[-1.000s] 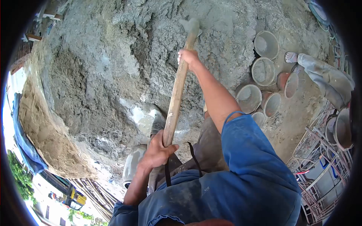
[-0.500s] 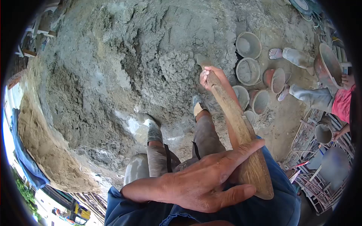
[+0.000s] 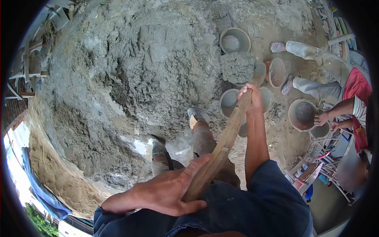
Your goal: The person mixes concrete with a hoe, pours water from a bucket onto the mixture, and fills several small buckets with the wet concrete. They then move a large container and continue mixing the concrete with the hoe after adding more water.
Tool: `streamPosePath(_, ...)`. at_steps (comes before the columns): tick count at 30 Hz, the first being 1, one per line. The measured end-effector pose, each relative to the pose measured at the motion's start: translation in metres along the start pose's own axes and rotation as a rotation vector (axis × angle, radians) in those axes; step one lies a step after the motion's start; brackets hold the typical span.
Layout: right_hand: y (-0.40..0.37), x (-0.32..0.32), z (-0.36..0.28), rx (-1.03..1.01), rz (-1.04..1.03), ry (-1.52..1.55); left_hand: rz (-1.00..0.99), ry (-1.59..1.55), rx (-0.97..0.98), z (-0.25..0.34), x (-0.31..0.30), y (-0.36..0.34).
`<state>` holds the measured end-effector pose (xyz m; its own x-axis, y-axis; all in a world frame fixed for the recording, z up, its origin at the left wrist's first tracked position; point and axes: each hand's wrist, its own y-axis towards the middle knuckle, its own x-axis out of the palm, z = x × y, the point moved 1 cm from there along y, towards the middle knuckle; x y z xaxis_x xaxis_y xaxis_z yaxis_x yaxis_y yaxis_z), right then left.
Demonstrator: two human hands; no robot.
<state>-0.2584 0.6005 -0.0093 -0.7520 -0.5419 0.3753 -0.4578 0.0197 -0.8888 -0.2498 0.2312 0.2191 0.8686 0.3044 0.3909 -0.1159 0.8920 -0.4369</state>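
Note:
A shovel with a worn wooden handle (image 3: pixel 224 145) slants across the head view, from my waist toward the upper right. My left hand (image 3: pixel 169 189) wraps over its near end, thumb pointing right. Farther along, close to the blade, my right hand (image 3: pixel 251 98) grips the handle with the arm stretched forward. A thick lump of wet grey mortar (image 3: pixel 238 68) lies on the blade and hides it. This load is above the buckets, partly covering one of them. To its left spreads the large heap of wet mortar (image 3: pixel 158 79), its surface rough and cut.
Beyond the load stands a bucket (image 3: pixel 235 40); another bucket (image 3: pixel 229 103) is nearer me. A reddish bucket (image 3: pixel 277 73) stands right. A co-worker's hand (image 3: pixel 323 118) touches a bucket (image 3: pixel 303 114). My boots (image 3: pixel 158 147) are at the heap's edge. Metal frames (image 3: pixel 321 152) lie lower right.
The shovel has come up out of the heap and swung right, carrying mortar over the buckets. Both my hands moved with it. At right, the co-worker leans in and a bucket is now nearer.

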Motion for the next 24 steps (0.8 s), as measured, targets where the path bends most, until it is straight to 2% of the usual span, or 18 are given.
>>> streamPosePath(1,0.008,-0.008,0.01,-0.132,0.07,-0.011,-0.037,0.082,-0.256,-0.021,-0.012,0.004)
streamPosePath(2,0.018,-0.016,0.019,-0.268,0.136,-0.023,-0.037,0.248,-0.343,-0.056,-0.02,0.018)
streamPosePath(3,0.033,-0.026,0.03,-0.284,0.179,-0.061,0.071,0.401,-0.475,-0.106,-0.017,0.035)
streamPosePath(4,0.041,-0.034,0.036,-0.275,0.191,-0.068,0.168,0.504,-0.521,-0.16,-0.018,0.056)
streamPosePath(7,0.075,-0.048,0.04,-0.379,0.306,-0.05,0.378,0.618,-0.524,-0.256,-0.033,0.102)
streamPosePath(8,0.075,-0.054,0.042,-0.364,0.318,-0.052,0.368,0.606,-0.535,-0.268,-0.033,0.107)
streamPosePath(10,0.06,-0.053,0.036,-0.499,0.313,-0.049,0.452,0.616,-0.504,-0.282,-0.034,0.119)
streamPosePath(11,0.042,-0.046,0.039,-0.517,0.303,-0.033,0.583,0.622,-0.379,-0.3,-0.025,0.117)
streamPosePath(12,0.022,-0.031,0.043,-0.525,0.291,-0.037,0.596,0.625,-0.372,-0.314,-0.013,0.113)
streamPosePath(14,-0.014,-0.003,0.056,-0.622,0.171,-0.125,0.641,0.507,-0.31,-0.33,0.008,0.097)
streamPosePath(16,-0.033,0.027,0.07,-0.592,0.113,-0.137,0.635,0.431,-0.322,-0.315,0.024,0.076)
streamPosePath(18,-0.036,0.067,0.087,-0.598,-0.053,-0.224,0.649,0.331,-0.137,-0.312,0.033,0.057)
streamPosePath(20,-0.002,0.102,0.105,-0.525,-0.124,-0.294,0.669,0.273,-0.147,-0.307,0.033,0.044)
streamPosePath(22,0.053,0.139,0.133,-0.476,-0.2,-0.367,0.819,0.112,-0.246,-0.317,0.028,0.035)
streamPosePath(24,0.132,0.164,0.179,-0.395,-0.245,-0.441,0.965,0.102,-0.335,-0.31,0.017,0.018)
